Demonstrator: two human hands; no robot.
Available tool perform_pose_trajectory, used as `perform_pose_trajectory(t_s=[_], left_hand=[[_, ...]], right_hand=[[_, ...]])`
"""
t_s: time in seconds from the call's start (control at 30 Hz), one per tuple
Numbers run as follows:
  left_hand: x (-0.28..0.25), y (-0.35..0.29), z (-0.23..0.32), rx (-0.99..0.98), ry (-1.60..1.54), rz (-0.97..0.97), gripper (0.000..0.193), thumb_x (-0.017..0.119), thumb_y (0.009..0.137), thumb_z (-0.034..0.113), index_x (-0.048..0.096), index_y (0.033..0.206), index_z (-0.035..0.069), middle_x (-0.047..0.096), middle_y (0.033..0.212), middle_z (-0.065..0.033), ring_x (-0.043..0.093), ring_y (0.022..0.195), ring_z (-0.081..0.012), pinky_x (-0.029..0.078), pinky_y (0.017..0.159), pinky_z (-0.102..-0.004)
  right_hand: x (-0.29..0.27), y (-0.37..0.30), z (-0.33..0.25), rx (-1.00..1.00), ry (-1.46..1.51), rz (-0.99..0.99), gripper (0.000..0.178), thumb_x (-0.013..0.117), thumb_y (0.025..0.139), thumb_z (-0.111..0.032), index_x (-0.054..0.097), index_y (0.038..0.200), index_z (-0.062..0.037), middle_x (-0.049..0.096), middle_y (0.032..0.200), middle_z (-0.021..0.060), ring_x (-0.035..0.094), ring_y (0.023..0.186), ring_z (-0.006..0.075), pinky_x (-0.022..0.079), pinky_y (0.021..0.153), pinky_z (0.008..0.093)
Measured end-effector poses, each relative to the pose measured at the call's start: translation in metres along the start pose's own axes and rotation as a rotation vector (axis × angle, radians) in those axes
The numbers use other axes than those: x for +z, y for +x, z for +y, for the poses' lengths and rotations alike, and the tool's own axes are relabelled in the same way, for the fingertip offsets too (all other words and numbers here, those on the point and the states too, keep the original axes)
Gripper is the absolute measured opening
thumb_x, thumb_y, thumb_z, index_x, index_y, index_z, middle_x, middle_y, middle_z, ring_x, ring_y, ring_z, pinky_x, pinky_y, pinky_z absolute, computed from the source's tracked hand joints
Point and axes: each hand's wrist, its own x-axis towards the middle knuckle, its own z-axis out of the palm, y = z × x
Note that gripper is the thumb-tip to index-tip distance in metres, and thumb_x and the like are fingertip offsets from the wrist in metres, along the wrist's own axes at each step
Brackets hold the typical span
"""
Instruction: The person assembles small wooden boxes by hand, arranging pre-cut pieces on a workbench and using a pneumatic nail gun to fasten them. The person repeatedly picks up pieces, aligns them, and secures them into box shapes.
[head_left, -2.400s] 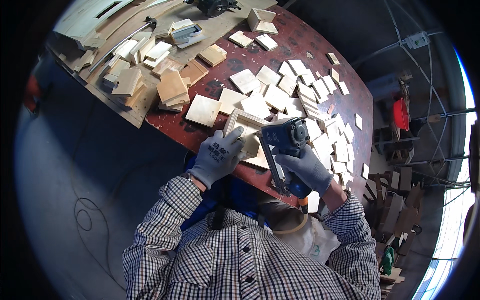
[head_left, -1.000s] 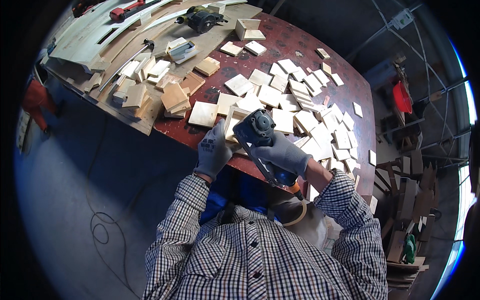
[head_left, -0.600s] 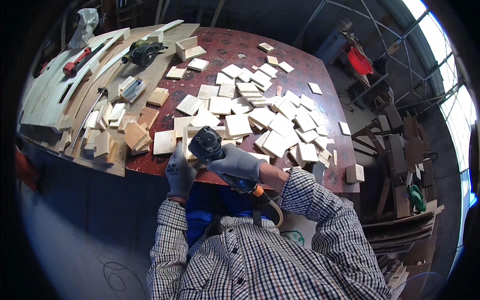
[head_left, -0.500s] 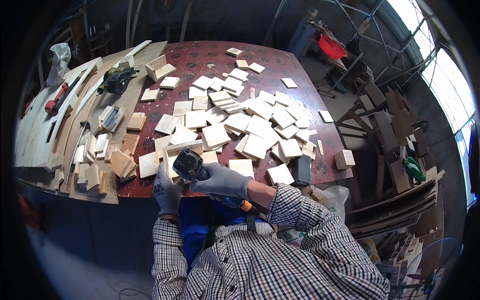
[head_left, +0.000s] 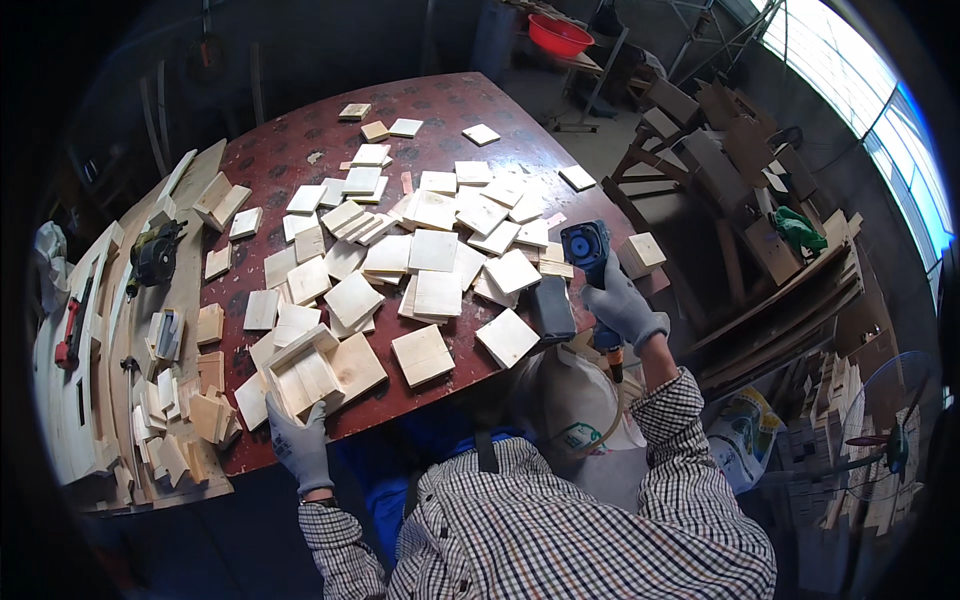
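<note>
At the near left edge of the table, my left hand (head_left: 298, 448) in a grey work glove grips the near corner of a small open wooden box (head_left: 306, 376). My right hand (head_left: 624, 305), also gloved, is closed round the handle of a dark nail gun (head_left: 586, 250) with a blue cap, held at the table's right edge. An orange fitting and an air hose (head_left: 617, 393) hang from its lower end. Beside the nail gun is a black block-shaped object (head_left: 551, 309). Many pale square wood pieces (head_left: 433, 250) lie scattered and overlapping between my hands.
The red-brown table (head_left: 400, 393) has a board surface along its left, carrying a dark power tool (head_left: 156, 256), a red tool (head_left: 70, 335) and small wood blocks (head_left: 212, 415). A wood block stack (head_left: 641, 254) stands at the right edge. Sacks (head_left: 745, 437) and scrap wood stand to the right.
My right hand has carried the nail gun away from the box, rightward to the table's right edge. My left hand stays at the box. The view has turned to the right.
</note>
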Motion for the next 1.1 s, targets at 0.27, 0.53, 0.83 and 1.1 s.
perform_pose_trajectory(t_s=[0.27, 0.53, 0.83, 1.1], left_hand=[[0.0, 0.0, 0.0, -0.024, -0.047, -0.051, 0.096, 0.089, 0.084, 0.028, 0.037, 0.158, -0.001, 0.054, 0.153, -0.0271, 0.057, 0.138, -0.039, 0.047, 0.114, -0.0424], [-0.005, -0.001, 0.003, -0.046, -0.084, -0.092, 0.093, 0.087, 0.088, 0.026, 0.035, 0.159, -0.001, 0.055, 0.152, -0.0255, 0.058, 0.136, -0.0362, 0.047, 0.114, -0.0421], [-0.003, -0.005, 0.003, -0.02, -0.011, -0.072, 0.091, 0.086, 0.09, 0.029, 0.036, 0.158, -0.003, 0.054, 0.152, -0.0237, 0.058, 0.137, -0.0331, 0.047, 0.113, -0.0408], [-0.003, -0.007, 0.011, -0.056, -0.095, -0.081, 0.091, 0.086, 0.089, 0.028, 0.036, 0.159, -0.002, 0.055, 0.151, -0.0226, 0.059, 0.135, -0.0329, 0.047, 0.113, -0.0412]], right_hand=[[0.041, 0.05, 0.119, 0.251, -0.428, 0.053, 0.078, 0.063, 0.096, -0.03, 0.027, 0.153, 0.0085, 0.067, 0.124, 0.0363, 0.069, 0.11, 0.0512, 0.054, 0.097, 0.056], [0.071, 0.087, 0.131, 0.263, -0.563, 0.11, 0.07, 0.065, 0.1, -0.039, 0.036, 0.145, 0.0047, 0.071, 0.119, 0.0274, 0.074, 0.105, 0.043, 0.057, 0.09, 0.0524], [0.068, 0.063, 0.149, 0.074, -0.79, 0.256, 0.066, 0.064, 0.097, -0.054, 0.053, 0.146, -0.0108, 0.067, 0.117, 0.0162, 0.069, 0.105, 0.0357, 0.054, 0.087, 0.0515], [0.061, 0.04, 0.129, 0.028, -0.743, 0.391, 0.064, 0.068, 0.095, -0.047, 0.055, 0.145, -0.0084, 0.065, 0.121, 0.016, 0.066, 0.109, 0.0364, 0.053, 0.092, 0.0488]])
